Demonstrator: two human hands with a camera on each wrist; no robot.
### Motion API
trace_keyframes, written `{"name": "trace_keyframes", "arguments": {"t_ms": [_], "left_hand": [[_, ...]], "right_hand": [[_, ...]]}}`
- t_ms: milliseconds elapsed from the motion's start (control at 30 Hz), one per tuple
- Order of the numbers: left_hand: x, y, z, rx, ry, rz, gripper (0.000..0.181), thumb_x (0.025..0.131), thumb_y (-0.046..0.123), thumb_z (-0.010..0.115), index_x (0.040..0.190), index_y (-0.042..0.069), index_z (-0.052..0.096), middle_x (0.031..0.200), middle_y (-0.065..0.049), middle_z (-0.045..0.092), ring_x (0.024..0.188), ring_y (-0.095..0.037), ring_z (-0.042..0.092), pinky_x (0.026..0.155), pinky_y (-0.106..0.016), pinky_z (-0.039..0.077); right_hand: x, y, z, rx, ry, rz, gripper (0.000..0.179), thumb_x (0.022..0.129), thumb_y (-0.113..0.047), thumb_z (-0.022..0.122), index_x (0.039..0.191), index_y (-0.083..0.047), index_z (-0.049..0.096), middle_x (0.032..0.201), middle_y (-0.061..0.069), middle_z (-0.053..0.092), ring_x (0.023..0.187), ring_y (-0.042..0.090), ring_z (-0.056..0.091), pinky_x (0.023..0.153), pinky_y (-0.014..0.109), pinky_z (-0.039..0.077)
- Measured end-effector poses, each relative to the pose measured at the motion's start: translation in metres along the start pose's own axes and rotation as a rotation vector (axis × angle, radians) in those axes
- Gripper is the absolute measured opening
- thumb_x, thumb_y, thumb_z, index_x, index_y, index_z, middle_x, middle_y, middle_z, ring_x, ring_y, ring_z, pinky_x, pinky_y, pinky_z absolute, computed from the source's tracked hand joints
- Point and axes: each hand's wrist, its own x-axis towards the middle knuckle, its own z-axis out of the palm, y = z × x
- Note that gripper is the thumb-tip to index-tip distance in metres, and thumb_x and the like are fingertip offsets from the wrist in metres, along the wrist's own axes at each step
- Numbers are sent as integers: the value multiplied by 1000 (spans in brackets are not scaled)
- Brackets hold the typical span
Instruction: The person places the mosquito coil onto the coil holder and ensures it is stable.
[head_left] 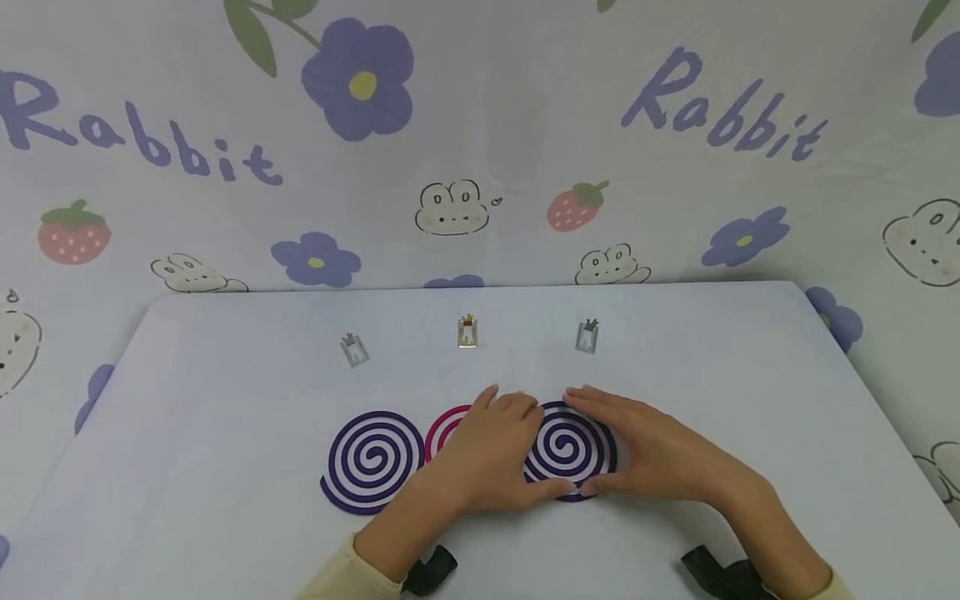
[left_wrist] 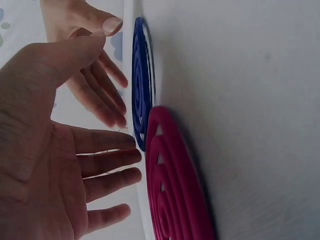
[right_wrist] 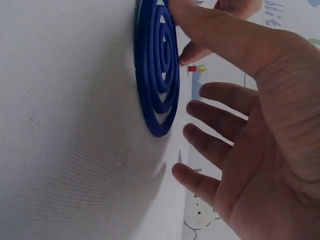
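Observation:
A dark blue mosquito coil (head_left: 564, 447) lies flat on the white table between my two hands. My left hand (head_left: 487, 467) hovers over the pink mosquito coil (head_left: 435, 431) and reaches the blue coil's left side; its fingers are spread in the left wrist view. On the blue coil's right side my right hand (head_left: 663, 450) has its fingers extended and apart, with the thumb near the coil's front rim. Both thumbs nearly meet there; whether they touch the coil is unclear. The left hand hides most of the pink coil (left_wrist: 175, 185). Another dark blue coil (head_left: 375, 456) lies at the left.
Behind the coils stand small metal pieces in a row: a silver one (head_left: 355, 350) at left, a gold-toned one (head_left: 467, 332) in the middle and another silver one (head_left: 587, 336) at right. A cloth printed with rabbits and flowers hangs beyond the table's far edge.

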Motion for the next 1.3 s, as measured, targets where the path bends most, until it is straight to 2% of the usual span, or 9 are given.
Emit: {"name": "trace_keyframes", "arguments": {"t_ms": [233, 433, 700, 900, 1100, 1167, 1300], "left_hand": [[-2, 5, 3, 24, -45, -20, 94, 91, 78, 60, 154, 7, 51, 155, -6, 56, 148, -23, 51, 130, -53, 33], [-1, 6, 7, 80, -35, -27, 100, 88, 82, 62, 153, 6, 51, 154, -6, 56, 147, -22, 51, 129, -51, 36], [3, 5, 11, 137, -47, -56, 104, 84, 84, 64, 153, 7, 52, 158, -7, 54, 150, -23, 49, 129, -50, 36], [3, 2, 8, 99, -62, -43, 100, 85, 79, 68, 155, 9, 51, 161, -7, 51, 154, -25, 44, 131, -51, 33], [2, -1, 6, 67, -58, -37, 100, 86, 77, 69, 157, 10, 49, 162, -6, 50, 155, -25, 43, 132, -52, 31], [3, 0, 6, 65, -57, -36, 102, 86, 79, 67, 158, 10, 47, 163, -6, 49, 155, -25, 43, 132, -52, 31], [3, 2, 5, 72, -69, -48, 107, 84, 84, 64, 158, 10, 47, 164, -7, 48, 156, -26, 42, 131, -52, 32]], "right_hand": [[-2, 1, 3, -24, -49, 6, 100, 74, -34, 98, 159, -18, 48, 162, 7, 54, 148, 36, 53, 119, 60, 45], [-2, 2, 4, -37, -50, 2, 103, 71, -29, 100, 159, -18, 48, 162, 6, 53, 147, 35, 53, 119, 59, 46], [2, 3, 7, -61, -18, 2, 105, 67, -37, 101, 157, -15, 50, 153, 4, 56, 140, 30, 58, 116, 55, 50], [2, 4, 6, -59, 1, 15, 113, 63, -44, 103, 156, -7, 51, 147, 7, 54, 137, 29, 56, 116, 53, 51], [4, 10, 6, -28, -22, 15, 119, 62, -52, 101, 158, -8, 48, 169, 15, 38, 154, 44, 40, 120, 64, 42], [4, 12, 5, -32, -30, 22, 118, 62, -54, 100, 158, -9, 48, 172, 14, 35, 158, 45, 35, 122, 65, 39], [1, 15, 3, -39, -45, 23, 117, 63, -58, 98, 158, -11, 49, 172, 11, 37, 158, 43, 35, 122, 65, 39]]}}
